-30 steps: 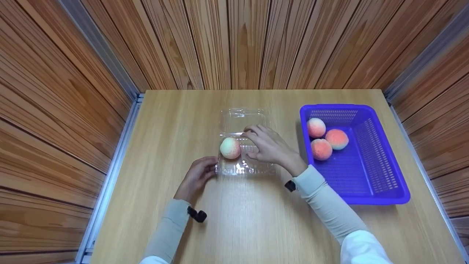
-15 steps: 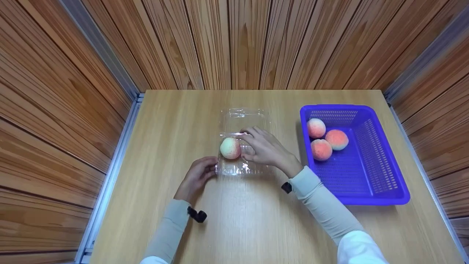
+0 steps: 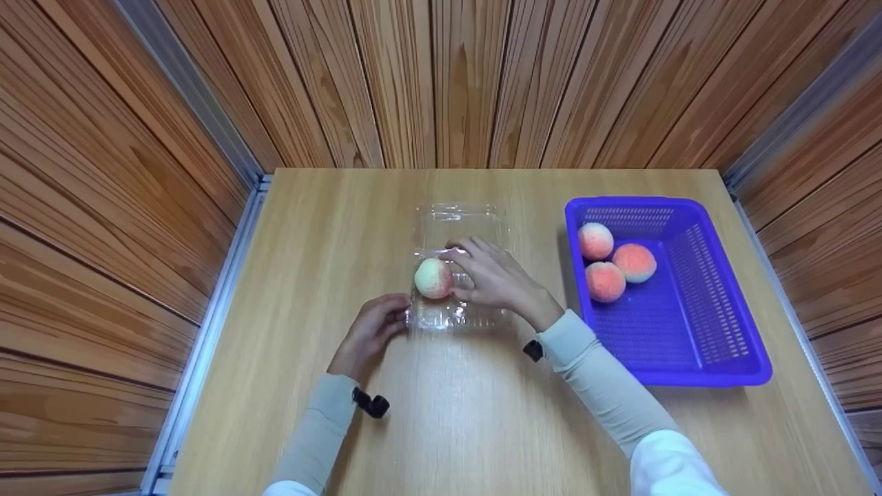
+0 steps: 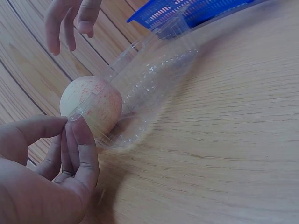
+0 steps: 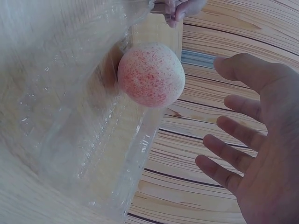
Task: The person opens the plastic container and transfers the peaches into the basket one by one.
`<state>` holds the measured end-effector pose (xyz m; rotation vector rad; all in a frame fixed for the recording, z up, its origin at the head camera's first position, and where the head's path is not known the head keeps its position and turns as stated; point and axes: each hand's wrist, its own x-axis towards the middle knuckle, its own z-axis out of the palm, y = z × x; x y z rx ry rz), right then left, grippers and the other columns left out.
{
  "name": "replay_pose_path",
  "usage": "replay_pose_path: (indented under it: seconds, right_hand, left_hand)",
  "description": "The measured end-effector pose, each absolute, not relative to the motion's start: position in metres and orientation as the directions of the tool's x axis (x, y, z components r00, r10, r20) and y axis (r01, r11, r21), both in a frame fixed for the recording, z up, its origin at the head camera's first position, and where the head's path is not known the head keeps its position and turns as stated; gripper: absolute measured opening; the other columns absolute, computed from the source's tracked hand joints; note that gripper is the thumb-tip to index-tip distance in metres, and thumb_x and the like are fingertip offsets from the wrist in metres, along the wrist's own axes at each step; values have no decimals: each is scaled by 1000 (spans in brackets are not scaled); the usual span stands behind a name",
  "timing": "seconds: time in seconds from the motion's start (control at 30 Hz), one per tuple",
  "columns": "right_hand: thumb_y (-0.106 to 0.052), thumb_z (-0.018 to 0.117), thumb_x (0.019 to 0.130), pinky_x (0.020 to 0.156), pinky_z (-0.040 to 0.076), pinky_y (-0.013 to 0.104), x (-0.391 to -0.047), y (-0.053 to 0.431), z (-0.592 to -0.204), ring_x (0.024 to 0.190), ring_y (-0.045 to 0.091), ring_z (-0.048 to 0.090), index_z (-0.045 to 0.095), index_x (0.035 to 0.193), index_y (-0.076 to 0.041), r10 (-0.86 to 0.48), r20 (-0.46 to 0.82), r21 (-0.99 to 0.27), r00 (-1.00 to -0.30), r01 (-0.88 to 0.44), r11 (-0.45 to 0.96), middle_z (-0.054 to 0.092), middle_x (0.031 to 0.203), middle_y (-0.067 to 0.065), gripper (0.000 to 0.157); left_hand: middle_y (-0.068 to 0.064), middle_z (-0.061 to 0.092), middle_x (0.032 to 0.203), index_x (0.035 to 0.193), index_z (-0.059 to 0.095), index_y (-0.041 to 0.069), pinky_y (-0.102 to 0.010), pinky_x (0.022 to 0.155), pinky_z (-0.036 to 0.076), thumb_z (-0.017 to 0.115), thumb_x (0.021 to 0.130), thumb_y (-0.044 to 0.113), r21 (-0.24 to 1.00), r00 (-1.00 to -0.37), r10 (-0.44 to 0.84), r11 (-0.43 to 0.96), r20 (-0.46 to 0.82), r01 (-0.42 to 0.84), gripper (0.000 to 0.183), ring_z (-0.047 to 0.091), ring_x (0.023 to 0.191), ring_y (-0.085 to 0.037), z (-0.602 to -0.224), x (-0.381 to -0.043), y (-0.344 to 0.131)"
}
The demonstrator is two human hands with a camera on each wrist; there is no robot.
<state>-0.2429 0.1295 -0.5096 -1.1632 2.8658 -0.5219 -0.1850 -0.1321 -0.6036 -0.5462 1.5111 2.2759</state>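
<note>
A clear plastic clamshell box (image 3: 475, 318) lies opened out on the table, its lid folded toward the back. One pale, red-speckled peach (image 3: 433, 278) sits in its left part. My left hand (image 3: 375, 325) pinches the box's left rim between thumb and fingertips, plainly seen in the left wrist view, where the rim (image 4: 77, 113) crosses in front of the peach. Over the box, just right of the peach, my right hand (image 3: 499, 279) is held with fingers spread and thumb apart. The right wrist view shows its palm (image 5: 275, 154) with nothing in it, apart from the peach (image 5: 152, 74).
To the right stands a purple basket (image 3: 703, 377) with pierced sides. Three more peaches, among them an orange-red one (image 3: 634, 262), lie in its back left part. Wood-plank walls (image 3: 468, 83) enclose the table (image 3: 331, 227) at the back and sides.
My right hand has shifted a little left, closer to the peach. The left hand, the box and the peaches have stayed in place.
</note>
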Motion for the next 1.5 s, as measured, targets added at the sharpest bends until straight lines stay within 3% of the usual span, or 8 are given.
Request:
replay_pose_path:
  seconds: [0.4, 0.7, 1.33, 1.5]
  right_hand:
    - [-29, 86, 89, 114, 49, 55, -250, 125, -513, 135, 37, 56, 61, 144, -15, -698, 99, -303, -709, -689, 658, 57, 149, 13, 62]
    - [-31, 84, 90, 112, 50, 51, -254, 122, -518, 131, 33, 56, 61, 144, -14, -721, 82, -266, -688, -713, 649, 57, 147, 12, 61]
    - [-32, 84, 90, 116, 47, 50, -258, 114, -528, 133, 32, 55, 62, 143, -13, -731, 74, -279, -678, -718, 637, 58, 147, 10, 60]
    - [-32, 84, 90, 119, 45, 52, -259, 113, -531, 135, 33, 55, 62, 142, -13, -737, 78, -277, -671, -725, 631, 58, 147, 10, 60]
  left_hand:
    - [-9, 73, 96, 124, 66, -13, -28, 75, 60, 67, 101, 4, 788, -859, 97, -357, -503, -501, 29, 68, 87, -18, -604, -186, -132]
    - [-7, 70, 98, 127, 66, -10, -25, 73, 58, 63, 104, 7, 796, -860, 105, -337, -499, -503, 29, 65, 87, -15, -603, -185, -133]
    - [-5, 70, 96, 127, 65, -10, -26, 74, 57, 64, 103, 8, 792, -857, 107, -337, -505, -509, 30, 65, 87, -16, -604, -186, -133]
    - [-5, 70, 93, 120, 69, -8, -26, 73, 58, 65, 102, 5, 793, -862, 102, -350, -496, -498, 22, 65, 86, -16, -605, -186, -133]
